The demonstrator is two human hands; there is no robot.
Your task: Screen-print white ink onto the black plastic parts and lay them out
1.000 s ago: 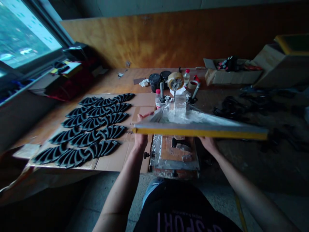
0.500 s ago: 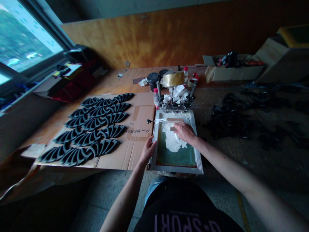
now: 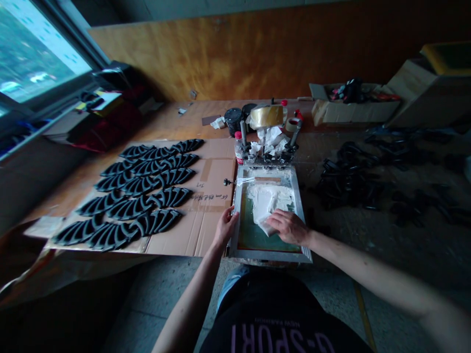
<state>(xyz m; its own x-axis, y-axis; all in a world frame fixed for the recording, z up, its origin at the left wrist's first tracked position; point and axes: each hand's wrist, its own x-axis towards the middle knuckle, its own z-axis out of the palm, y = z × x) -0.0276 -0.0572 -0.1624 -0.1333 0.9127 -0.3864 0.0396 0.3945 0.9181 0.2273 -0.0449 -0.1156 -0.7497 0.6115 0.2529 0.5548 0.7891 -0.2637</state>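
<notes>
Right hand (image 3: 289,226) covers the squeegee on the screen frame (image 3: 235,215)

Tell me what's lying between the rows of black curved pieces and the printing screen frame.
In the head view, bare brown cardboard with handwritten marks fills the stretch between the black pieces and the screen frame; only the left hand rests at the frame's edge.

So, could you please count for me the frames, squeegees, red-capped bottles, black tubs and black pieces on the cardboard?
Screen frame, gripped by the left hand: 1
Squeegee, under the right hand: 1
Red-capped bottles: 2
Black tubs: 2
Black ribbed pieces on the cardboard: 15, as far as their overlap shows
Total: 21
</notes>
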